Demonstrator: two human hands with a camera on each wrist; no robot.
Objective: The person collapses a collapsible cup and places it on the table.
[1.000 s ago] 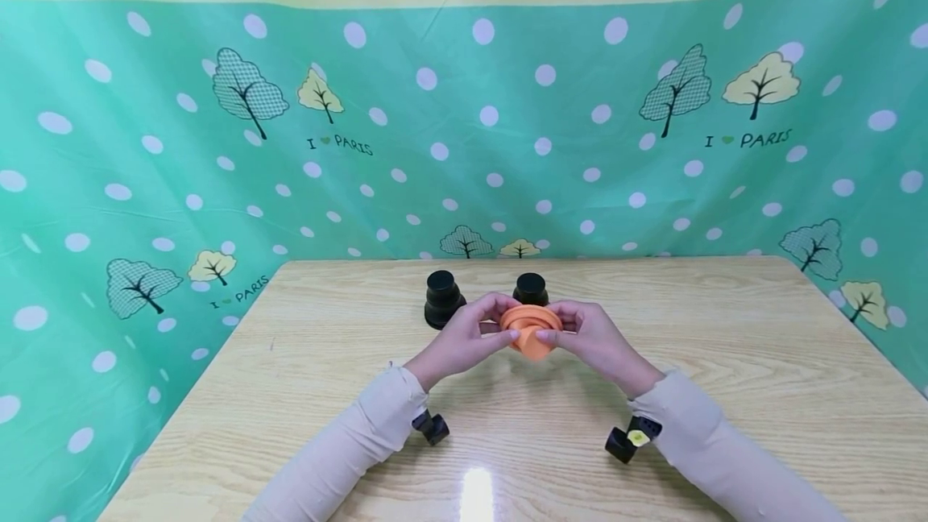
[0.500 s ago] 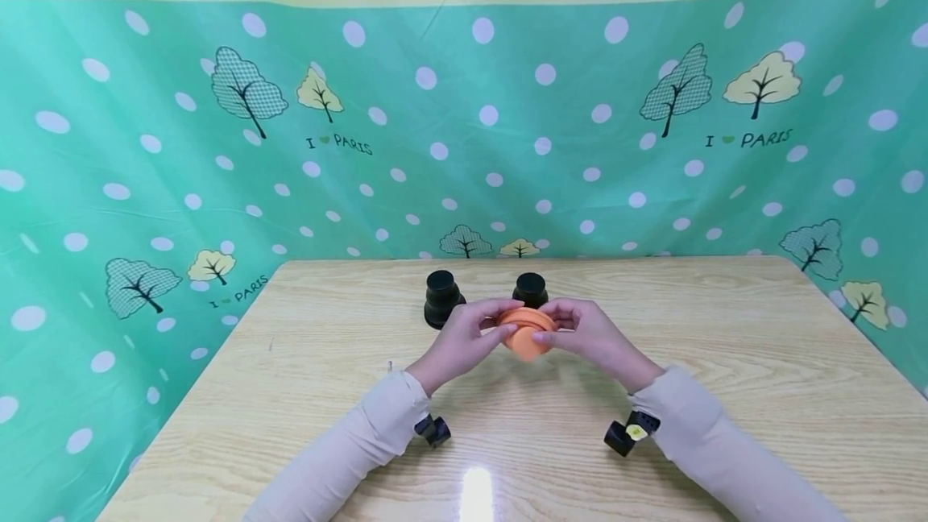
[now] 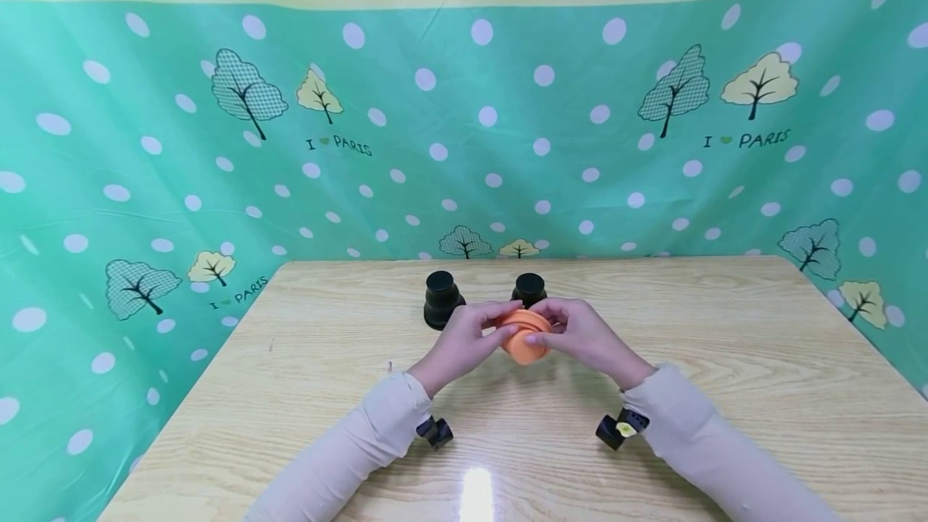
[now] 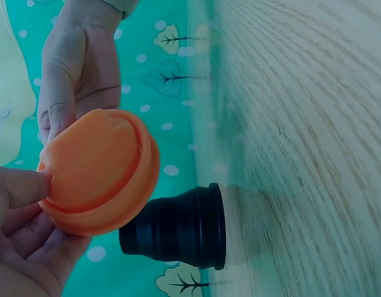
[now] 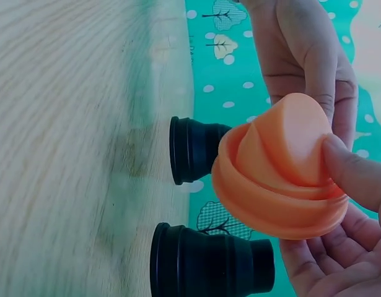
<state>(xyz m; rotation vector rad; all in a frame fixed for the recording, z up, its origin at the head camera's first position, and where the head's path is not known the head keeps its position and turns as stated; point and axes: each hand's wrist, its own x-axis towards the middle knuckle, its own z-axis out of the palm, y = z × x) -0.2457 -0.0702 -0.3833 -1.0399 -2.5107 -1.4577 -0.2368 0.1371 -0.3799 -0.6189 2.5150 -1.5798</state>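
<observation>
An orange collapsible cup [image 3: 525, 347], soft and partly folded, is held above the table between both hands. My left hand [image 3: 466, 345] grips its left side, thumb on the small end and fingers behind the wide rim. On the opposite side my right hand [image 3: 583, 337] pinches the cup the same way. In the right wrist view, the cup's wall [image 5: 283, 167] is skewed and creased, its small end tilted. Behind the hands, two black stepped cups stand wide end down: one on the left [image 3: 442, 300], the other [image 3: 530, 288] partly hidden by the right hand and orange cup.
The light wooden table [image 3: 304, 401] reaches back to a green dotted curtain [image 3: 406, 127] printed with trees. Black wrist cameras hang below the left cuff [image 3: 435, 431] and right cuff [image 3: 616, 429]. A bright reflection lies near the table's front.
The orange cup has shifted slightly left and its small end has turned. My right hand and wrist have moved a little left with it. The black cups have stayed put.
</observation>
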